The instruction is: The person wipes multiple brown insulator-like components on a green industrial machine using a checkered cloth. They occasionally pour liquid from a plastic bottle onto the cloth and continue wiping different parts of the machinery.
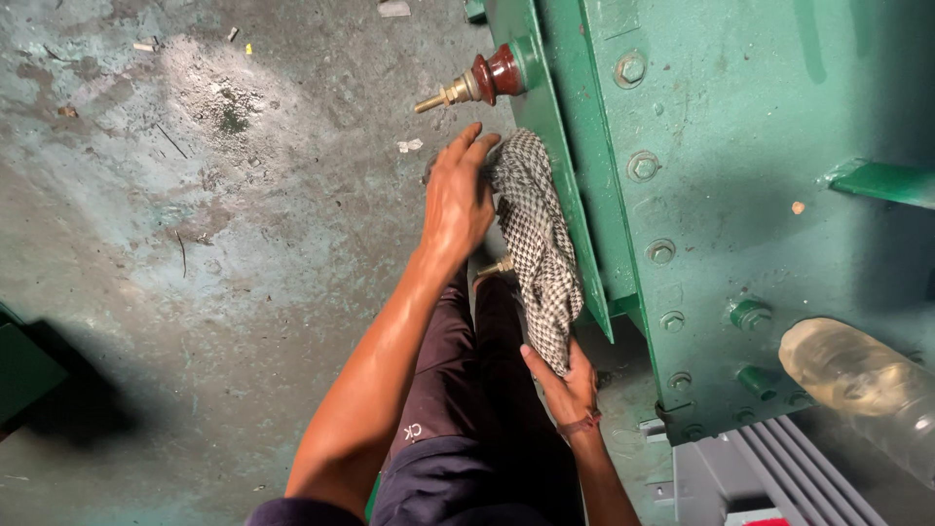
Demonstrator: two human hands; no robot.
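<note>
A black-and-white checked cloth (541, 248) hangs against the flanged edge of a green metal transformer tank (740, 195). My left hand (456, 200) presses on the cloth's upper end, fingers spread. At the cloth's lower end, my right hand (565, 385), which wears a wristband, grips it. A red-brown insulator with a brass stud (482, 83) sticks out of the tank just above the cloth. A second brass stud (497, 265) pokes out beside the cloth, its base hidden behind it.
Several bolts (643, 166) line the tank lid. A clear plastic bottle (857, 380) lies on the lid at the right. Grey fins (730, 477) sit at the lower right. The concrete floor (195, 244) is stained green, with scattered debris. My dark trousers (467, 409) are below.
</note>
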